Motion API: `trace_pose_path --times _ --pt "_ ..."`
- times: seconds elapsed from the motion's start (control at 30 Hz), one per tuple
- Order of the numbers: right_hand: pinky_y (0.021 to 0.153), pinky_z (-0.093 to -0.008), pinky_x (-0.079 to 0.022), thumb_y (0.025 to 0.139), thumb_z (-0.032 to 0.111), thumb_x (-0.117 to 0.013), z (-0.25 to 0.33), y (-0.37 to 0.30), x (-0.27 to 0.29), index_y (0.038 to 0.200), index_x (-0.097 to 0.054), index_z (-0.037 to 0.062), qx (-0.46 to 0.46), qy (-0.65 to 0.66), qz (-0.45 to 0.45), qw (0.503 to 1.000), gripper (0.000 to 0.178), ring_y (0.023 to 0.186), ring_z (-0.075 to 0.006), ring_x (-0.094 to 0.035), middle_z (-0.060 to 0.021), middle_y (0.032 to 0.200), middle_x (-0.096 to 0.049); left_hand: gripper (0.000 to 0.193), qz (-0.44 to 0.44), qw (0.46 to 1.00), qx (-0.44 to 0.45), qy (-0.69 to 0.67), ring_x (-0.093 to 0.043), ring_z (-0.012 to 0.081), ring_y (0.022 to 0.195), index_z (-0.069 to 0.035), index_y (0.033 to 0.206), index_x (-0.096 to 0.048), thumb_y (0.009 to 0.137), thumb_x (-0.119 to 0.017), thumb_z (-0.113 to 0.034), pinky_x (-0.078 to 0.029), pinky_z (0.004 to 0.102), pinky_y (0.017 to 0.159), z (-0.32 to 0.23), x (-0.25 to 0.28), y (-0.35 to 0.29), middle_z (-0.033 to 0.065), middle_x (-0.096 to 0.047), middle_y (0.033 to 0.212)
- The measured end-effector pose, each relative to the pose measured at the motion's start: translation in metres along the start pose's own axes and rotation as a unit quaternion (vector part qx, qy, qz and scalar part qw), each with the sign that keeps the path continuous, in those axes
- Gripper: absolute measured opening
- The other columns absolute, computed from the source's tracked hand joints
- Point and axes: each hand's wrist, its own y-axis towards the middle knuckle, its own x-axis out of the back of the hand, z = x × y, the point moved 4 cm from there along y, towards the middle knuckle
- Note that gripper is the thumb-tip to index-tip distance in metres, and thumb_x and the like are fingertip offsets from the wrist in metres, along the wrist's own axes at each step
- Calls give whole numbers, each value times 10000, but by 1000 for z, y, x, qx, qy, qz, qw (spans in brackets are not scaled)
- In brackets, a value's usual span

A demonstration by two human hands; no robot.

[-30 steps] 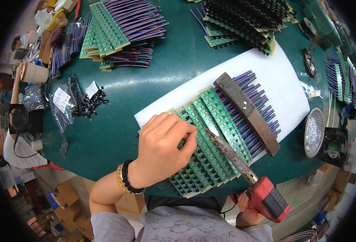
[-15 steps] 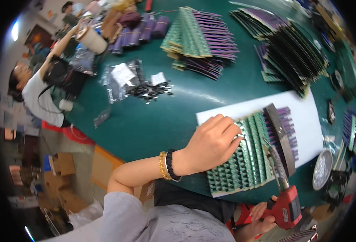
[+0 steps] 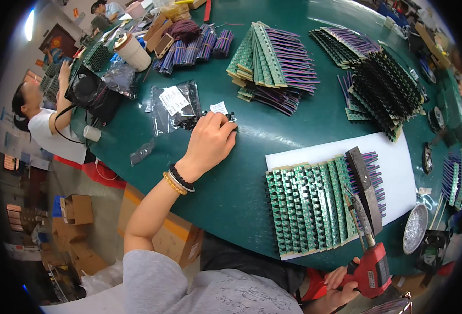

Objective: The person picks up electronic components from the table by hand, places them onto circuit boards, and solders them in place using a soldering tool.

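My left hand point(image 3: 210, 142) reaches over a pile of small black electronic parts point(image 3: 189, 123), its fingers curled together at the pile's right edge; what is between the fingertips is hidden. My right hand point(image 3: 341, 287) is wrapped around the handle of a red soldering gun point(image 3: 373, 272), whose long metal tip points up beside the boards. Near it, rows of narrow green circuit boards point(image 3: 309, 204) with small black parts lie side by side on a white sheet point(image 3: 398, 172). A dark metal bar point(image 3: 364, 188) rests across their purple wires.
Stacks of green boards with purple wires point(image 3: 267, 57) and dark boards point(image 3: 385, 89) stand at the back. A clear plastic bag point(image 3: 174, 107) lies by the parts pile. At the right sits a silvery oval dish point(image 3: 415, 228). Another person point(image 3: 53, 125) works at the left.
My left hand has moved from the boards leftward and away to the black parts pile. My right hand still holds the soldering gun in nearly the same place.
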Motion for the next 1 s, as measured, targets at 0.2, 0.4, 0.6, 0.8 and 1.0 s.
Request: trace_pose_path --times 0.2,0.4,0.6,0.8,1.0 --pt "378 -268 -396 959 483 -596 9 0 -13 1361 -334 -115 -6 -34 -27 999 767 382 -117 -388 -24 523 -412 128 10 997 -48 67 -567 263 783 -26 852 -645 746 -714 -11 -459 372 702 -4 -6 5 70 -586 811" --pt "384 -266 -402 967 477 -585 9 5 -19 1366 -329 -117 -13 -30 -12 999 760 386 -108 -387 -14 523 -410 130 -6 998 -34 52 -575 259 741 -29 823 -616 742 -711 5 -440 375 688 -11 -1 1 79 -610 784" --pt "388 -262 -402 970 474 -583 9 2 -20 1375 -330 -113 -12 -25 -3 1000 756 392 -103 -390 -9 524 -407 112 -16 999 -26 -12 -568 283 722 -23 792 -583 761 -685 13 -461 380 713 -10 -2 -2 103 -590 752" --pt "385 -260 -390 969 472 -586 6 4 -22 1375 -340 -107 -22 -21 -22 999 749 393 -103 -391 -8 527 -407 140 6 997 20 -76 -609 250 694 2 859 -612 757 -688 59 -495 348 626 -7 0 -3 103 -609 770" --pt "392 -258 -389 960 467 -604 9 3 -29 1373 -369 -85 -19 -22 -29 999 728 396 -109 -398 -13 531 -415 285 15 992 69 -108 -624 222 716 -10 1032 -675 760 -685 76 -509 325 673 -32 10 -3 105 -634 803"
